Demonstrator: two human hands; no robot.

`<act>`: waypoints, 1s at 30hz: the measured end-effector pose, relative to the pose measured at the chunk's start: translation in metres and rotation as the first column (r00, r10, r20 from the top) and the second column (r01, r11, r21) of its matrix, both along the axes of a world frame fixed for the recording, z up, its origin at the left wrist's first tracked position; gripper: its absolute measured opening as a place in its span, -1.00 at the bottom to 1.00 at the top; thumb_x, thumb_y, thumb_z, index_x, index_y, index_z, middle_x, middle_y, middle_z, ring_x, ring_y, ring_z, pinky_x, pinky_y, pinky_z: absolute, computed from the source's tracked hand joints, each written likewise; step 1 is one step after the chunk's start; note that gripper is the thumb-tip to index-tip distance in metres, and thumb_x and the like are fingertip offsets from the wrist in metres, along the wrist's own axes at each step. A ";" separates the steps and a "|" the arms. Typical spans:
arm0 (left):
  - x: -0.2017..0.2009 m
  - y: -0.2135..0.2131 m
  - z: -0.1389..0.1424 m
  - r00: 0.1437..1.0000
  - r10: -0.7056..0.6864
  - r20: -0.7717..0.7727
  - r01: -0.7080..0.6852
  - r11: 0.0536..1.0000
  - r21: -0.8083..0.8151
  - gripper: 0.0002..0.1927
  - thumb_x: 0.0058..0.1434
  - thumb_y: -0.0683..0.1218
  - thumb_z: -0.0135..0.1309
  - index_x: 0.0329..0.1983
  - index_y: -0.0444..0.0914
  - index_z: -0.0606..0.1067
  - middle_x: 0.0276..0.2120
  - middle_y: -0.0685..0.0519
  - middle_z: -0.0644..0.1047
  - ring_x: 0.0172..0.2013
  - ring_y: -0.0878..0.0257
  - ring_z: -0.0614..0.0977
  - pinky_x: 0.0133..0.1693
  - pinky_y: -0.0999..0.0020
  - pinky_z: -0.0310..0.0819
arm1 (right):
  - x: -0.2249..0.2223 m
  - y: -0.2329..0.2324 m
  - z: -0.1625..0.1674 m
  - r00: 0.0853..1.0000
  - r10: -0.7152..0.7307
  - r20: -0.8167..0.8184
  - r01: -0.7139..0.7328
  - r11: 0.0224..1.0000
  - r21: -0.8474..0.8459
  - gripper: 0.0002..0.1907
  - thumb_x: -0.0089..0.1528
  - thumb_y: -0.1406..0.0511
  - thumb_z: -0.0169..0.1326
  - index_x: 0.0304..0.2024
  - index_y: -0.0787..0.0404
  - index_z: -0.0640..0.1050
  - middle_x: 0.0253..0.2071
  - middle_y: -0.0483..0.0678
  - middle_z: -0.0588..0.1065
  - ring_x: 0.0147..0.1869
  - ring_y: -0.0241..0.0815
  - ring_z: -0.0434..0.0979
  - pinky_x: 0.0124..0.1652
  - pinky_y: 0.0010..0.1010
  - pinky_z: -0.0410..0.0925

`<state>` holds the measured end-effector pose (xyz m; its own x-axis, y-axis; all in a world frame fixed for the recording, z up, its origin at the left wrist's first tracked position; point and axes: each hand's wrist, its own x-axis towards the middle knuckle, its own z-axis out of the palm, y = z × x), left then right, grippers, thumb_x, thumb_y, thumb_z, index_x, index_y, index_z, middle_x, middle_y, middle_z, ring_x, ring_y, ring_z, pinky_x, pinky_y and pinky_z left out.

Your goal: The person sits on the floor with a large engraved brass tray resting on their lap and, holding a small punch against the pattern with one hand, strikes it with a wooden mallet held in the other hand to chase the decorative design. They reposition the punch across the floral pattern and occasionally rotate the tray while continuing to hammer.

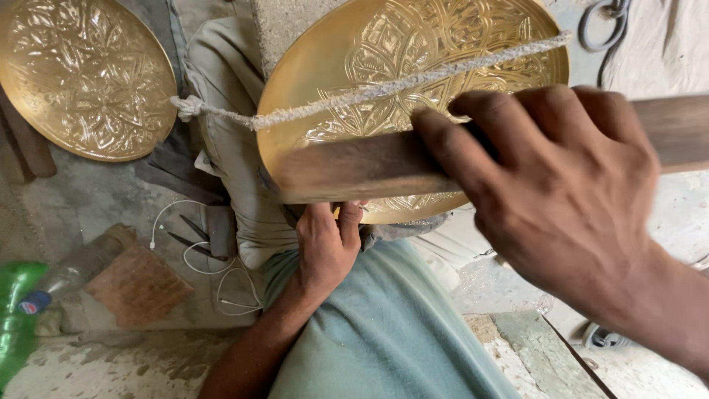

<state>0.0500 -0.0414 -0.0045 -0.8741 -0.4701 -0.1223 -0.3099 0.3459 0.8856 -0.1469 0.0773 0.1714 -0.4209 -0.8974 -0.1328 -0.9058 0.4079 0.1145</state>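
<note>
An engraved round brass plate point(384, 52) stands on edge against my knees, with a frayed white cord point(347, 96) stretched across its face. My right hand point(561, 192) grips a long flat brown tool point(354, 166), blurred as it lies across the plate's lower rim. My left hand point(325, 247) holds the plate's bottom edge from below, fingers curled up against it.
A second engraved brass plate point(85, 74) leans at the upper left. On the dusty floor lie a white cable point(199, 255), dark shears point(190, 238), a brick point(136, 284) and a green plastic bottle point(15, 310). A metal ring point(602, 22) hangs at top right.
</note>
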 end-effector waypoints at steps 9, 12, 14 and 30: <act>0.001 -0.002 0.000 0.999 0.009 -0.035 -0.006 0.998 0.066 -0.79 0.47 -0.12 0.01 -0.06 -0.40 0.34 -0.30 -0.10 0.64 -0.25 0.03 0.73 -0.20 0.16 0.59 | -0.002 -0.030 0.004 0.989 -0.096 0.115 0.104 0.993 -0.063 -0.56 0.31 0.37 0.10 0.26 0.15 0.53 -0.23 -0.12 0.50 -0.19 -0.19 0.48 -0.15 -0.34 0.35; 0.001 -0.003 0.000 0.999 0.029 -0.038 -0.025 0.995 0.101 -0.75 0.48 -0.11 0.04 -0.15 -0.38 0.28 -0.29 -0.10 0.62 -0.22 0.05 0.73 -0.22 0.21 0.59 | -0.004 -0.031 0.007 0.998 0.039 -0.045 -0.036 0.997 0.075 -0.59 0.31 0.31 0.10 0.23 0.02 0.56 -0.25 -0.18 0.52 -0.24 -0.25 0.47 -0.17 -0.37 0.35; 0.001 -0.004 0.000 0.999 0.018 -0.051 -0.012 0.993 0.116 -0.76 0.48 -0.12 0.01 -0.06 -0.41 0.30 -0.28 -0.11 0.62 -0.23 0.05 0.72 -0.20 0.20 0.59 | -0.004 -0.025 0.006 0.989 0.103 -0.105 -0.096 0.993 0.070 -0.56 0.24 0.32 0.11 0.18 -0.03 0.58 -0.23 -0.20 0.54 -0.24 -0.24 0.49 -0.17 -0.34 0.36; 0.008 -0.005 -0.011 0.998 -0.054 -0.043 0.046 0.985 -0.168 -0.75 0.43 -0.12 0.05 0.05 -0.36 0.37 -0.18 -0.23 0.59 -0.15 -0.20 0.64 -0.14 0.00 0.52 | 0.004 -0.010 -0.005 0.993 -0.066 0.099 0.073 0.996 -0.060 -0.51 0.19 0.32 0.11 0.20 0.15 0.55 -0.20 -0.09 0.51 -0.18 -0.12 0.49 -0.13 -0.26 0.35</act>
